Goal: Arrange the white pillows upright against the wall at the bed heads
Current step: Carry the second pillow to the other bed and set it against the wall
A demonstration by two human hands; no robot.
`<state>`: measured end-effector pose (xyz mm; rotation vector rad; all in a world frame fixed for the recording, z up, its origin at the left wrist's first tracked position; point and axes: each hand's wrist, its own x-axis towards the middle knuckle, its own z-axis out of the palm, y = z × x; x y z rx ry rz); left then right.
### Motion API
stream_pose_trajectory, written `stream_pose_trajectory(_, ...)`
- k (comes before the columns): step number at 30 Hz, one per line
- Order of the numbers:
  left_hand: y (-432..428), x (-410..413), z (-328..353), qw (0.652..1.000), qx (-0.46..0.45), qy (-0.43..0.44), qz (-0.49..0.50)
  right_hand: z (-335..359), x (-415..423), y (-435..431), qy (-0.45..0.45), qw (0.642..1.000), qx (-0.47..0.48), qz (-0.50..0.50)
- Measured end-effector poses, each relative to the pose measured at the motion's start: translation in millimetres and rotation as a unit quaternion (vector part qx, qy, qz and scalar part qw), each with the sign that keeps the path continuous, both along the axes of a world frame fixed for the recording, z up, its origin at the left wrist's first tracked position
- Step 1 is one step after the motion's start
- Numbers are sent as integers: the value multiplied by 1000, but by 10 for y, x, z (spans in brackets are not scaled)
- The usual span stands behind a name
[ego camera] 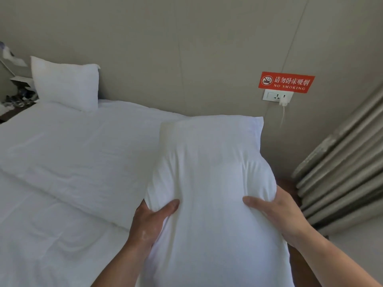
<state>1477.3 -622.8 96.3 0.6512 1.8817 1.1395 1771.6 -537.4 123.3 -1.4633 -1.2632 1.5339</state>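
Note:
I hold a large white pillow (211,172) in front of me, over the right side of the bed, its far end pointing toward the wall. My left hand (151,220) grips its left side with the thumb pressed into the fabric. On the pillow's right side my right hand (277,212) does the same. A second white pillow (66,83) stands upright against the beige wall (186,48) at the bed head, far left. The bed (72,162) is covered with white sheets.
A red no-smoking sign (287,82) and a wall socket (277,95) with a white plug and cable sit on the wall to the right. Grey curtains (342,172) hang at the right edge. A cluttered nightstand (18,94) stands beyond the far pillow.

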Motion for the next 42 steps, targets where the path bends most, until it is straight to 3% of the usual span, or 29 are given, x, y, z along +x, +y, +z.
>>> stream_pose_trajectory(7, 1122, 46, 179, 994, 6, 5, 109, 140, -225, 1756, 32, 992, -24, 116)
stream_pose_trajectory(15, 1939, -274, 155, 972, -2, 16, 234, 125, -921, 3138, 27, 970, -46, 238)
stream_pose_trajectory(32, 3591, -1930, -402, 929, 48, -101, 352, 105, -3476, 5464, -46, 923, 23, 382)
stream_pose_trajectory(42, 4214, -2231, -1060, 894, 7, -130, 430, -707, -4597, 6403, -106, 875, 4, 472)
